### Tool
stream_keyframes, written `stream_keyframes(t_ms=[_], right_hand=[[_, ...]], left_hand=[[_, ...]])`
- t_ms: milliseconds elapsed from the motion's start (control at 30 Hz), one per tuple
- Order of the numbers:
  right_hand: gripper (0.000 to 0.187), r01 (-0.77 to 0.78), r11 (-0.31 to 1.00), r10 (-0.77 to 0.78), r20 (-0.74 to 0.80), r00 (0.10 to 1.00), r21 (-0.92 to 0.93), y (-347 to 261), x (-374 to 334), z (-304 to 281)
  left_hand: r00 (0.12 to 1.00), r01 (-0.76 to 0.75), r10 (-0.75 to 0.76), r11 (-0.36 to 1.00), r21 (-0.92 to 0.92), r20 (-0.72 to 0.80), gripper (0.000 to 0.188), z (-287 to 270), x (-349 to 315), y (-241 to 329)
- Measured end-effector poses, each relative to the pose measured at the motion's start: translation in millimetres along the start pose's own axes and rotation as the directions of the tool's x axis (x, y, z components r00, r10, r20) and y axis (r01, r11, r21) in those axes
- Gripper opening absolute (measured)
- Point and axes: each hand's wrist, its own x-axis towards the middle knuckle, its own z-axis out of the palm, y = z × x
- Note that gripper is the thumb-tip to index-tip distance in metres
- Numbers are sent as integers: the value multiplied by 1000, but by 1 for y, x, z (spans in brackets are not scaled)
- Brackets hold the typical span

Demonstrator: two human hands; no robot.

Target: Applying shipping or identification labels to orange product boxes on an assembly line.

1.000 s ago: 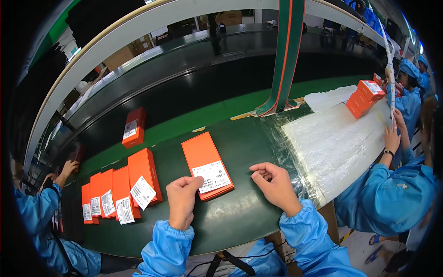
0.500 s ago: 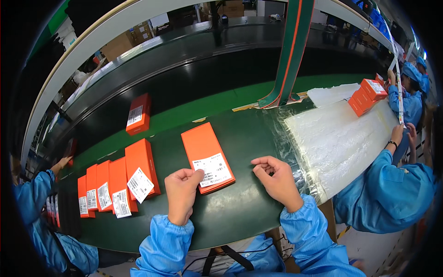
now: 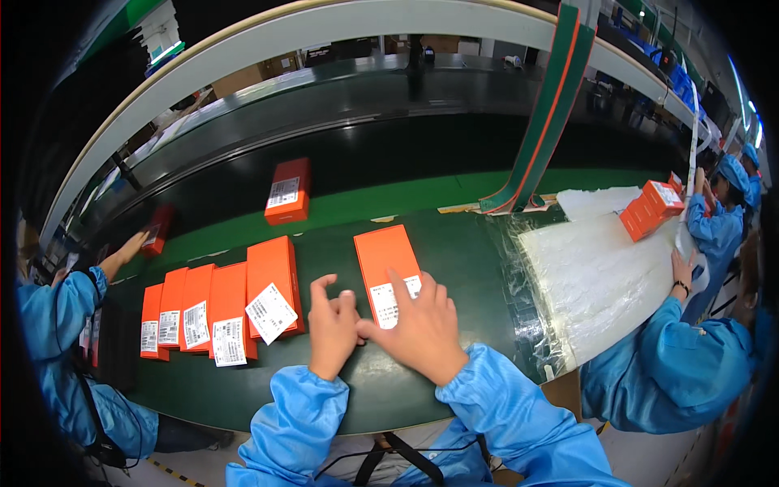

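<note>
A flat orange box [image 3: 384,248] lies on the dark green tabletop in front of me, a white printed label on its near end. Over that label is my right hand [image 3: 418,333], open, fingers spread and covering part of it. My left hand [image 3: 331,329] is just left of the box, fingers loosely bent and apart, nothing visible in it. The right thumb comes close to the left fingers; whether they touch I cannot tell. To the left stands a row of several orange boxes [image 3: 195,296] with white labels. A tilted label [image 3: 272,312] overhangs the edge of the row's rightmost box.
A labelled orange box [image 3: 288,191] sits beyond the table's far edge, by the dark conveyor [image 3: 389,154]. A green post [image 3: 540,114] rises behind. Plastic sheeting [image 3: 588,284] and stacked orange boxes [image 3: 652,209] lie at right. Blue-sleeved co-workers flank me; one hand [image 3: 126,250] reaches toward another box.
My right hand has moved left onto the box's label. My left hand has let go of the label's left edge and drawn off the box. The view has shifted somewhat.
</note>
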Motion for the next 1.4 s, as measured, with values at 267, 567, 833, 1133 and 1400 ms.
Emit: stream_keyframes(t_ms=[267,567,833,1133,1400], right_hand=[[69,-11,980,-55,-324,945,-198,153,-8,-51],[52,207,969,-183,-168,969,139,1,124,27],[71,-76,979,97,104,990,-187,-93,222,152],[63,215,977,-212,-119,970,12,-8,16,50],[50,-25,620,239,-158,958,784,47,-13,16]], left_hand=[[972,-220,229,967,-132,58,28,-24,-4,-31],[965,-237,252,956,-175,68,13,-24,-17,-26],[895,-446,428,846,-292,-128,8,-16,-9,-3],[926,-376,325,829,-414,-191,10,-29,-16,0],[916,-398,399,888,-231,-43,14,-14,-16,7]])
